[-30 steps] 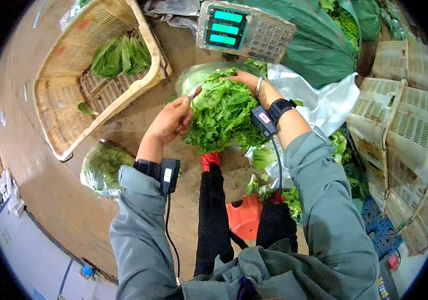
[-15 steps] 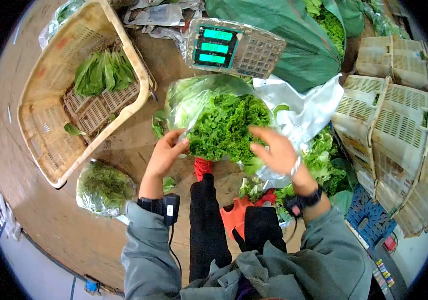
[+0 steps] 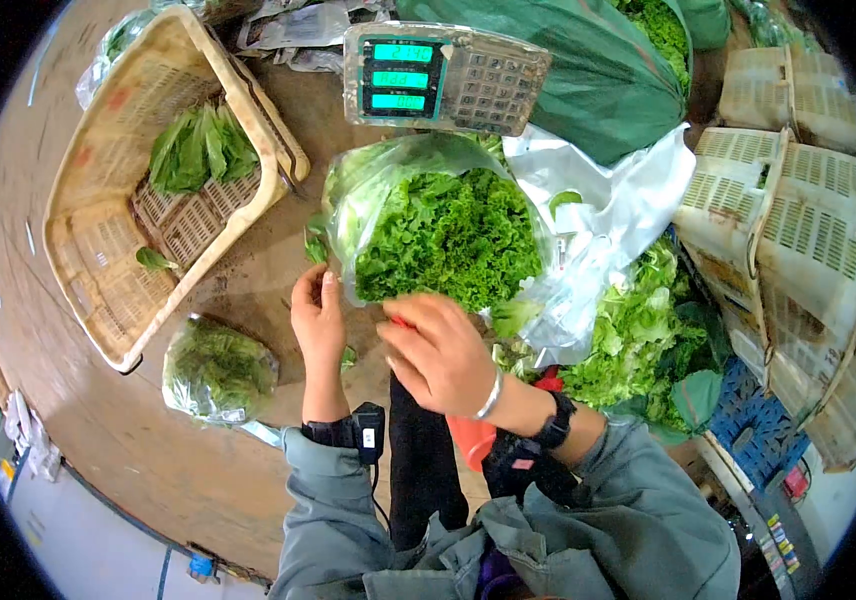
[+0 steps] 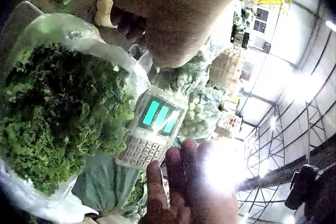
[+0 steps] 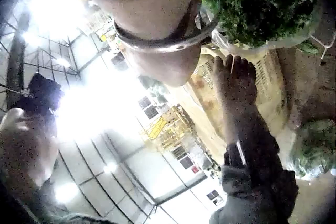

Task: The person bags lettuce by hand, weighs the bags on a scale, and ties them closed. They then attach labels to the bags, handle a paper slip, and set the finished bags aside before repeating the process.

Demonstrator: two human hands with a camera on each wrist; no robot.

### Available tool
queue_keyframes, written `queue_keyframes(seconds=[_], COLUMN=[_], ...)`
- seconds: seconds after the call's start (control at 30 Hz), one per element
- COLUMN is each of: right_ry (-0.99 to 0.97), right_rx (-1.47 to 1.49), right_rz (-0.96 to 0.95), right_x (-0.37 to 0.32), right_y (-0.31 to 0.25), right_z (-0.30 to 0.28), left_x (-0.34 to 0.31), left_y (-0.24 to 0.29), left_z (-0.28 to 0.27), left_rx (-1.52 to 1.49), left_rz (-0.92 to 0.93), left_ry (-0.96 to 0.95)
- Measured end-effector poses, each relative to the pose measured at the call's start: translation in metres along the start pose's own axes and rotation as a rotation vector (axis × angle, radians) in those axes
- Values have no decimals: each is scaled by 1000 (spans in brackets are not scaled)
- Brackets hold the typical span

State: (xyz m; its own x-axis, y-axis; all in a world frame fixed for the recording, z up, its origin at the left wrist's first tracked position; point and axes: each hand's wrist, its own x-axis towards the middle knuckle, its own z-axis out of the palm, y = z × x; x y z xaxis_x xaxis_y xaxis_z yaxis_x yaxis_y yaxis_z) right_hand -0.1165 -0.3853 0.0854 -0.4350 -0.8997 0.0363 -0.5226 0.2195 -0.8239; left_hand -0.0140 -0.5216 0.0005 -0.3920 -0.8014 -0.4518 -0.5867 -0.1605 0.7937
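A clear plastic bag (image 3: 345, 225) stuffed with curly green leaf lettuce (image 3: 453, 235) lies in front of the scale, its frilly leaves facing the person. By the bag's lower left corner is the left hand (image 3: 319, 318), its fingers loosely bent and no object visible in them. The right hand (image 3: 438, 352), wearing a bangle (image 3: 491, 393), is slightly blurred just below the bag's near edge, fingers stretched toward the left hand. In the right wrist view the left hand (image 5: 235, 79) shows with its fingers side by side.
A scale (image 3: 493, 80) with lit displays stands behind the bag. At left, a cream plastic crate (image 3: 108, 215) holds leafy greens (image 3: 198, 150); below it lies another bagged bunch (image 3: 216, 370). White plastic sheeting (image 3: 598, 200), loose lettuce (image 3: 628, 335) and stacked crates (image 3: 798, 215) are at right.
The lettuce between the hands now lies in the clear bag. Both hands have come away from it; the right hand has swung from the bag's right side to its near edge.
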Motion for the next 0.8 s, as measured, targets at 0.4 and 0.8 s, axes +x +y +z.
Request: queue_keyframes(seconds=[0.4,0.8], right_ry=[60,-165], right_rx=[-407,-579], right_rz=[175,342], right_x=[25,-7], right_y=[63,128], right_z=[30,64], left_x=[-3,4], left_y=[-1,6], left_z=[15,9], left_rx=[125,-566], left_rz=[-86,-170], left_ry=[-134,-417])
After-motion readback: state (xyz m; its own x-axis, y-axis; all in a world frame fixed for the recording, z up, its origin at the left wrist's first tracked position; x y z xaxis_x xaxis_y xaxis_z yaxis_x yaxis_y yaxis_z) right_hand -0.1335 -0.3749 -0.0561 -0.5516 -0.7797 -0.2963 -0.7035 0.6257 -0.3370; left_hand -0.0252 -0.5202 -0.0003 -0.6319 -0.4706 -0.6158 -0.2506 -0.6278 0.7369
